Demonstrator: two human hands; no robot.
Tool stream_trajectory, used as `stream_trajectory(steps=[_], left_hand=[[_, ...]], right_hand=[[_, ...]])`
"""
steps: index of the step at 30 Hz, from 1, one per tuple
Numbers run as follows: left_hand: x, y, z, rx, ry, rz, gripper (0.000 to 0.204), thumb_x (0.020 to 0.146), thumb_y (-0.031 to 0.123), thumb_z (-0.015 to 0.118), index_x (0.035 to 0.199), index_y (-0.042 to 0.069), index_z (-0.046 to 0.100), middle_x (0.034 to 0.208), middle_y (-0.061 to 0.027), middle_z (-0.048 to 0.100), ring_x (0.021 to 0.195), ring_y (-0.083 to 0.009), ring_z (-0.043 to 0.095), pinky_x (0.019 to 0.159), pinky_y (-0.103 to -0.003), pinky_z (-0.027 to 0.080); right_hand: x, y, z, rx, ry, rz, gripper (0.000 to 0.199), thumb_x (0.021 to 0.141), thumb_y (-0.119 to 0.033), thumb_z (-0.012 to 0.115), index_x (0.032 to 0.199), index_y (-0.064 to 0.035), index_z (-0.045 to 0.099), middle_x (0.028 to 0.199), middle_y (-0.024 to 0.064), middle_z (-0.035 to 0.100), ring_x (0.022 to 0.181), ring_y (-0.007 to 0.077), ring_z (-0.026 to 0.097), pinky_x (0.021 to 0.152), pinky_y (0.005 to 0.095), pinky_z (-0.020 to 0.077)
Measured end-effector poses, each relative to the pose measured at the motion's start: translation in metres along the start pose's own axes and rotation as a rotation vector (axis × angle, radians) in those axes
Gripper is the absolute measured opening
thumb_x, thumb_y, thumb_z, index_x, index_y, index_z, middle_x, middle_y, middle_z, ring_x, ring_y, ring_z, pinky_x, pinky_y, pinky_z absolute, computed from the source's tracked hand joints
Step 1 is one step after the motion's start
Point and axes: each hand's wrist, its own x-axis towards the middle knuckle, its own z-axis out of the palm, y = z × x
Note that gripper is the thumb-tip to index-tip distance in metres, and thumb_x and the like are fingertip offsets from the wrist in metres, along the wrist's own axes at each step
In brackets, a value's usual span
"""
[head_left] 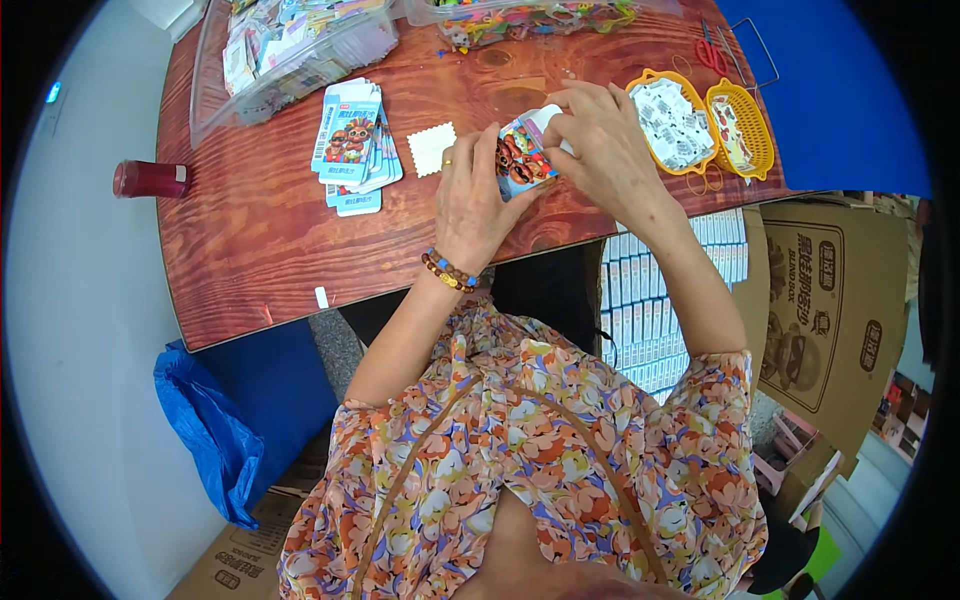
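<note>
My left hand (473, 190) and my right hand (603, 140) meet over the wooden table (250, 250), both gripping a small printed carton (522, 153) with a cartoon figure on it. A white packet end sticks out of the carton's top under my right fingers. A fanned stack of flat cartons (353, 140) of the same print lies to the left of my hands. A small white packet (431, 148) lies between that stack and my left hand.
Two yellow baskets (700, 125) with white packets stand at the right, red scissors (711, 52) behind them. Clear plastic bins (290, 55) sit at the back. A red cylinder (150, 179) lies at the table's left edge. A box of packed cartons (660, 300) and a brown cardboard box (830, 300) stand lower right.
</note>
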Motion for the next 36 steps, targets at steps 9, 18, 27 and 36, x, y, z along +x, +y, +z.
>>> stream_trajectory(steps=[9, 18, 27, 36], left_hand=[[-0.004, -0.007, 0.0, 0.065, -0.003, 0.011, 0.084, 0.064, 0.022, 0.09, 0.134, 0.004, 0.048, 0.117, -0.0166, 0.055, 0.106, -0.0358, 0.057, 0.088, -0.044, 0.051], [-0.001, -0.009, -0.008, 0.184, -0.163, 0.091, 0.083, 0.062, 0.018, 0.09, 0.133, 0.001, 0.05, 0.117, -0.0158, 0.054, 0.102, -0.0362, 0.055, 0.082, -0.044, 0.052], [0.002, -0.01, -0.013, 0.286, -0.278, 0.136, 0.08, 0.064, 0.021, 0.089, 0.131, 0.002, 0.051, 0.115, -0.0151, 0.055, 0.101, -0.0366, 0.056, 0.08, -0.044, 0.053], [0.007, -0.001, -0.003, 0.278, -0.339, 0.089, 0.079, 0.066, 0.028, 0.088, 0.131, 0.001, 0.052, 0.112, -0.0145, 0.056, 0.1, -0.0343, 0.059, 0.08, -0.043, 0.054]], right_hand=[[-0.006, 0.016, -0.008, 0.153, 0.109, 0.075, 0.009, 0.078, -0.01, 0.07, 0.082, -0.0055, 0.063, 0.111, 0.0077, 0.065, 0.116, 0.0295, 0.056, 0.102, 0.047, 0.0366], [-0.018, 0.005, 0.021, -0.012, -0.122, 0.092, 0.013, 0.078, -0.016, 0.074, 0.084, -0.0055, 0.067, 0.11, 0.0073, 0.062, 0.12, 0.0281, 0.053, 0.111, 0.0588, 0.0297], [-0.038, 0.015, 0.047, 0.199, 0.021, 0.164, 0.007, 0.079, -0.009, 0.069, 0.08, -0.0038, 0.065, 0.11, 0.0062, 0.063, 0.115, 0.0279, 0.055, 0.108, 0.0561, 0.0324], [-0.047, 0.041, 0.026, 0.352, 0.097, 0.194, 0.007, 0.081, -0.007, 0.067, 0.08, -0.0021, 0.063, 0.109, 0.0066, 0.066, 0.103, 0.0242, 0.061, 0.092, 0.0391, 0.0452]])
